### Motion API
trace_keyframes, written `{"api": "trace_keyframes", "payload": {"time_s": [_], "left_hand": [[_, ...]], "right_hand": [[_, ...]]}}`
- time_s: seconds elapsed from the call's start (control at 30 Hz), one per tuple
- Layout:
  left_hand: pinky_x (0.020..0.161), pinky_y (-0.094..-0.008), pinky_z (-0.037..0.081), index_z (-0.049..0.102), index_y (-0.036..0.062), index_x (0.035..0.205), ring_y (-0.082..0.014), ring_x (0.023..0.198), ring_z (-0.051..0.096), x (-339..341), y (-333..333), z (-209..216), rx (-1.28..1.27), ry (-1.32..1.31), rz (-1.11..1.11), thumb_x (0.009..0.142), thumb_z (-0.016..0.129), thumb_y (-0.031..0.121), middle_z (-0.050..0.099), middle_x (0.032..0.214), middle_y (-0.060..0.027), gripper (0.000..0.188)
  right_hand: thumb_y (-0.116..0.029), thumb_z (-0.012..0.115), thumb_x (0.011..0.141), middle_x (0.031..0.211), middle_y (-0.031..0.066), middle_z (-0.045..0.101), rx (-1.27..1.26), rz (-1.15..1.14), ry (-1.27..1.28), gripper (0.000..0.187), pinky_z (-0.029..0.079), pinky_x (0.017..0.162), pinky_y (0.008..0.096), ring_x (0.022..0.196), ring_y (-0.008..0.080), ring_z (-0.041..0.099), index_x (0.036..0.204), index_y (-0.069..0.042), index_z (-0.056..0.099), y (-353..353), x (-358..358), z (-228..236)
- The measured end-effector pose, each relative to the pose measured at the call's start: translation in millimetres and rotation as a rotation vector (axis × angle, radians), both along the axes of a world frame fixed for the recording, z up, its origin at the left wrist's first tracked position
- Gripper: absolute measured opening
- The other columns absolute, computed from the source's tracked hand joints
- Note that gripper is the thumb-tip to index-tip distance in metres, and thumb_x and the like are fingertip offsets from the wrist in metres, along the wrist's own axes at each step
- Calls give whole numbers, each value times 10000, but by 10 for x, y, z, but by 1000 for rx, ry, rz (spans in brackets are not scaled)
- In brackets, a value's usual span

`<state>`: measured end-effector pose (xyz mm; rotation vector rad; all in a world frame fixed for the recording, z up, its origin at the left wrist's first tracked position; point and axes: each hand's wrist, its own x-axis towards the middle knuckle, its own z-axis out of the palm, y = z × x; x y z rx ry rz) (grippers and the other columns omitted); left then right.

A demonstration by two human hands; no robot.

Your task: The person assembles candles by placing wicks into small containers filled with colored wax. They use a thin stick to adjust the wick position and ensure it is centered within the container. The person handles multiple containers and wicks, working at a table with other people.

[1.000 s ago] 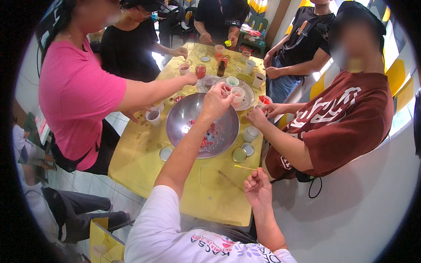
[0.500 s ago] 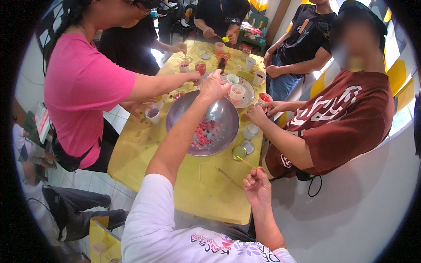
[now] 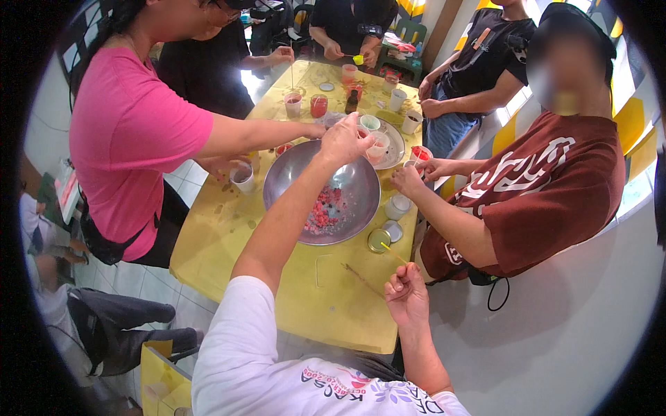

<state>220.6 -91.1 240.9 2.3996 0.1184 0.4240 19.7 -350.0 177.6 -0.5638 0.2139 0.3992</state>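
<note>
My left arm reaches over a wide metal bowl [image 3: 277, 173] with pink and red bits [image 3: 326, 211] in its bottom. Beyond the bits, my left hand [image 3: 343, 142] is closed around a small cup [image 3: 362, 132] with reddish contents, partly hidden by the fingers. Close to that hand, the hand of a person in pink also extends over the bowl's far rim. Near the table's right edge, my right hand [image 3: 407, 295] pinches a thin yellow stick [image 3: 394, 253], its tip pointing up and left toward an open round tin [image 3: 379, 240].
A yellow cloth covers the table [image 3: 277, 291]. A plate [image 3: 397, 147], a dark bottle [image 3: 352, 102] and several cups stand behind the bowl. A thin brown stick [image 3: 361, 279] lies near my right hand. People stand along both sides and the far end.
My left hand has shifted slightly right and down, and the reddish cup shows more clearly at its fingers. At the far left, a person's hand has risen along a stick in a cup.
</note>
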Motion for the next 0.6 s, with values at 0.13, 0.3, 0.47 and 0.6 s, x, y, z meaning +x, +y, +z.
{"api": "trace_keyframes", "payload": {"time_s": [0.13, 0.3, 0.47, 0.6], "left_hand": [[843, -383, 475, 422, -22, 1315, -299, 967, 613, -67, -36, 28, -7, 9, -27, 722, 681, 421, 627, 1006, -163, 785], [856, -387, 464, 430, -12, 1308, -304, 975, 600, -73, -21, -49, -4, 0, -14, 733, 668, 421, 614, 1016, -166, 759], [864, -390, 457, 425, -14, 1308, -304, 985, 590, -114, -50, -6, -2, 30, -42, 736, 659, 411, 606, 1025, -169, 750], [870, -390, 458, 429, -19, 1298, -301, 1001, 589, -126, -65, 3, -17, 48, -48, 724, 664, 411, 607, 1045, -172, 755]], "right_hand": [[-215, 607, 891, 813, -3, 649, -3, 2, 0, 73, 413, 554, 246, 591, 97, 508, 896, -152, 643, -4, -10, -12], [-218, 611, 889, 806, -5, 644, -16, -4, 4, 68, 413, 551, 247, 588, 93, 507, 888, -153, 632, -13, -22, -41], [-213, 613, 888, 801, -8, 641, -28, -12, 5, 65, 414, 551, 246, 585, 90, 507, 872, -150, 617, -6, -21, 11], [-186, 649, 861, 810, 9, 655, 0, -7, -5, 50, 407, 567, 266, 602, 112, 529, 881, -151, 620, -48, -13, -53]]}}
